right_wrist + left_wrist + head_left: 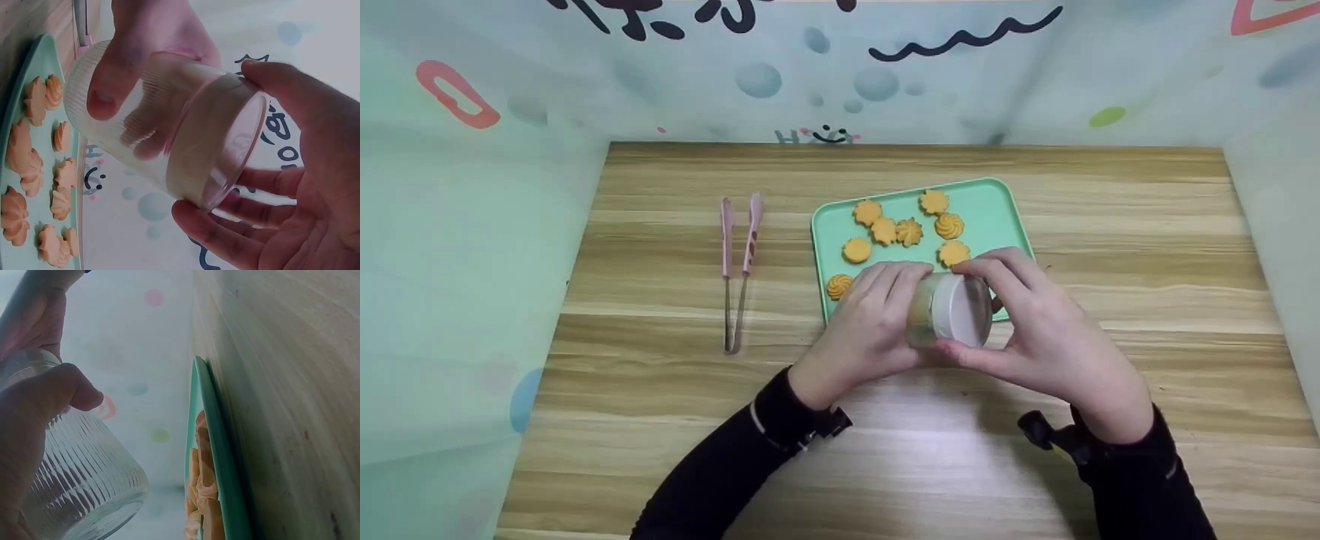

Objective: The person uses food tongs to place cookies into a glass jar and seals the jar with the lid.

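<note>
Both hands hold a clear ribbed jar (149, 107) with a pale lid (205, 140), tilted above the near side of a green tray (986, 206). My left hand (877, 322) grips the jar's body, with the thumb across the ribbed side in the right wrist view. On the lid's edge my right hand (1042, 326) has its thumb and fingers spread around the rim. The jar's glass bottom shows in the left wrist view, with no cookies seen inside. Several golden flower-shaped cookies (934, 201) lie on the tray, a few swirled on top; the hands hide its near part.
Left of the tray lies a pair of tongs (739, 300) with pink ends and metal arms. The wood-grain table (1147, 247) meets a printed pale backdrop (1035, 90) at the back and sides.
</note>
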{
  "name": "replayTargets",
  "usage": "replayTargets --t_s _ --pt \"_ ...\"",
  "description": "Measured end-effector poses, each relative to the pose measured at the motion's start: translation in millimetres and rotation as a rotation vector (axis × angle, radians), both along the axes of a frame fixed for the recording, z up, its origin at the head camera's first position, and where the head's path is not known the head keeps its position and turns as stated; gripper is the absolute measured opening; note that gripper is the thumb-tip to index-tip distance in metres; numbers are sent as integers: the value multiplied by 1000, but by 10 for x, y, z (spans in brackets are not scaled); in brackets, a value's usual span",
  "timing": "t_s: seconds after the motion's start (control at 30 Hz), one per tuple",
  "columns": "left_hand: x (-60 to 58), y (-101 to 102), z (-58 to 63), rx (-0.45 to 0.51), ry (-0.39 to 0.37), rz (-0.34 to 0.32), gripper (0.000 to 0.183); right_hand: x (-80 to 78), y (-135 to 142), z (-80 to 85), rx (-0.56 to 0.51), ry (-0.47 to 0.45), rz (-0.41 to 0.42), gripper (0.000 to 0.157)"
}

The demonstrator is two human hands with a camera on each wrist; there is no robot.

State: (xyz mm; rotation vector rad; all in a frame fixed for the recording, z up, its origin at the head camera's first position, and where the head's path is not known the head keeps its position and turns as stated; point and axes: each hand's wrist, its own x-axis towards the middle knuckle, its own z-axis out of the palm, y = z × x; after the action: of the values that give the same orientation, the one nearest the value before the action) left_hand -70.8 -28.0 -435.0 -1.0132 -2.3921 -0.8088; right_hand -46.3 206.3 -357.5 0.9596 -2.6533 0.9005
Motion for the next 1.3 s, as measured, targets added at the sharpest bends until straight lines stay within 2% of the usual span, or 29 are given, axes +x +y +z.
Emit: replayTargets --t_s 0.17,0.3,0.53,0.7,0.9,0.97,1.07,1.2,1.3 --pt "3 -11 5 -12 -43 -38 96 -14 23 27 -28 32 98 72" --pt "2 -13 -2 -26 -71 -66 94 -30 50 48 -26 54 186 76" --pt "9 -3 -11 -22 -102 -90 91 -44 112 90 -24 20 325 70" --pt "16 4 -15 -26 -107 -90 93 -26 134 116 -8 -1 339 74" --pt "20 0 -10 -25 -93 -84 92 -15 104 135 -27 16 341 73" --pt "23 -4 -3 -26 -76 -74 90 -4 88 140 -40 28 318 74" --pt "22 -6 19 -25 -45 -49 89 19 84 142 -45 26 197 83" --pt "31 -10 52 -23 -19 -17 91 63 115 150 -19 -59 -38 96" --pt "43 -12 56 -27 -4 -10 90 105 123 165 19 -153 -132 101"
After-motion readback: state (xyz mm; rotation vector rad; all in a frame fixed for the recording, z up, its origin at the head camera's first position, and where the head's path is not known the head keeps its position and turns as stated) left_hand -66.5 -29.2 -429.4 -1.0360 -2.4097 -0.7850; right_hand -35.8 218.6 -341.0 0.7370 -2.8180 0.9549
